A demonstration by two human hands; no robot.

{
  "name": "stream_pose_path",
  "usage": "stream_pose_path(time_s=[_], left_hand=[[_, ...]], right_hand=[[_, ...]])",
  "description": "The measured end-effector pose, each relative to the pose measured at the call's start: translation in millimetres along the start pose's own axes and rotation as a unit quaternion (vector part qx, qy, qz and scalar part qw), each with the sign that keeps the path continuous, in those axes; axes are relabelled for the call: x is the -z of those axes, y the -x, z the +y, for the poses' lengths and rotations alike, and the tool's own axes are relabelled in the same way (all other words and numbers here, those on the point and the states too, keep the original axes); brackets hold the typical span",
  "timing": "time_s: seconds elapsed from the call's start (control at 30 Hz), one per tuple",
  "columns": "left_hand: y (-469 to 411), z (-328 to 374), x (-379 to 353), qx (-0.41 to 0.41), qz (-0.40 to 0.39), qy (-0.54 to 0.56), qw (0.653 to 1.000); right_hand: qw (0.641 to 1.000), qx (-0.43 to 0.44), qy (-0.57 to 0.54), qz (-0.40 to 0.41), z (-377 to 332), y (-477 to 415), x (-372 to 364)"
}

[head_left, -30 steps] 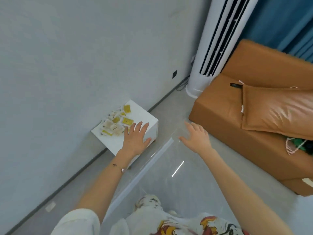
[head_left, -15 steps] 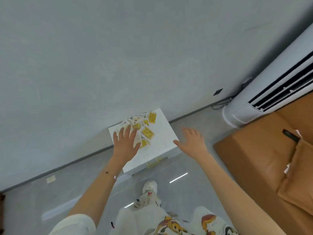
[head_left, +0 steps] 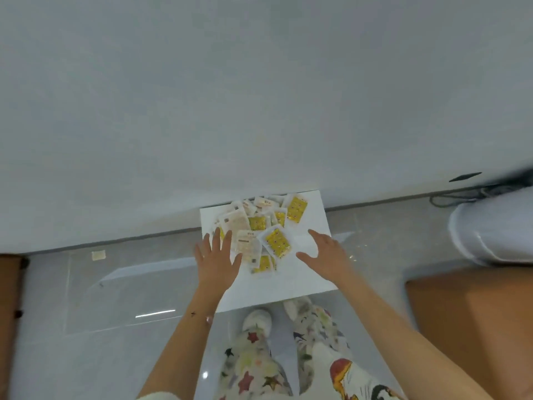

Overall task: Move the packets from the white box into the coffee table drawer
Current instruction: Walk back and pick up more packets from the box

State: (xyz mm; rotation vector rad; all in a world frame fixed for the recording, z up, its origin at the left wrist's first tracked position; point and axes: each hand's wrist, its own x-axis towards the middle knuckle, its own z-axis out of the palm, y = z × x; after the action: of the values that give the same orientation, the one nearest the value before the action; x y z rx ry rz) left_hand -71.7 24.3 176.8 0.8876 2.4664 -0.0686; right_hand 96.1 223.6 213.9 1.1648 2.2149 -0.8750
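Observation:
A white box [head_left: 288, 281] stands on the floor against the wall, straight ahead of me. Several yellow and white packets [head_left: 259, 229] lie in a loose heap on its top. My left hand [head_left: 216, 255] is spread flat over the box's left edge, fingers reaching the heap's left side. My right hand [head_left: 324, 256] hovers over the box's right half, fingers apart, just right of a yellow packet [head_left: 277, 242]. Neither hand holds anything. No drawer shows in this view.
A pale wall fills the upper half. A glass tabletop [head_left: 121, 295] spans the left, above the grey floor. A white standing air conditioner base [head_left: 493, 226] and cables sit at right, an orange sofa [head_left: 473, 321] at lower right. My slippered feet [head_left: 259, 319] stand before the box.
My view has swung left, putting the box in the centre. My right hand has moved from beside the box to above its right half. My left hand stays at the heap's left side.

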Motion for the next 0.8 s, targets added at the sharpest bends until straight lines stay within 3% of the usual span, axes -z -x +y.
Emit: stream_pose_path(time_s=[0.2,0.43,0.57,0.7,0.8], left_hand=[[-73,4,-114,0.119,-0.002,0.166,0.979],[-115,6,-191,0.198,0.132,0.284,0.929],[-124,11,-189,0.271,0.164,0.378,0.870],[-126,4,-193,0.313,0.169,0.514,0.780],[-122,-1,-189,0.333,0.164,0.569,0.734]], right_hand=[[0.998,0.024,-0.054,-0.009,10,-128,-77],[0.962,-0.006,-0.265,0.062,23,-201,-150],[0.937,-0.056,-0.336,0.074,20,-206,-165],[0.921,-0.102,-0.371,0.062,21,-207,-163],[0.932,-0.105,-0.343,0.043,21,-208,-162]])
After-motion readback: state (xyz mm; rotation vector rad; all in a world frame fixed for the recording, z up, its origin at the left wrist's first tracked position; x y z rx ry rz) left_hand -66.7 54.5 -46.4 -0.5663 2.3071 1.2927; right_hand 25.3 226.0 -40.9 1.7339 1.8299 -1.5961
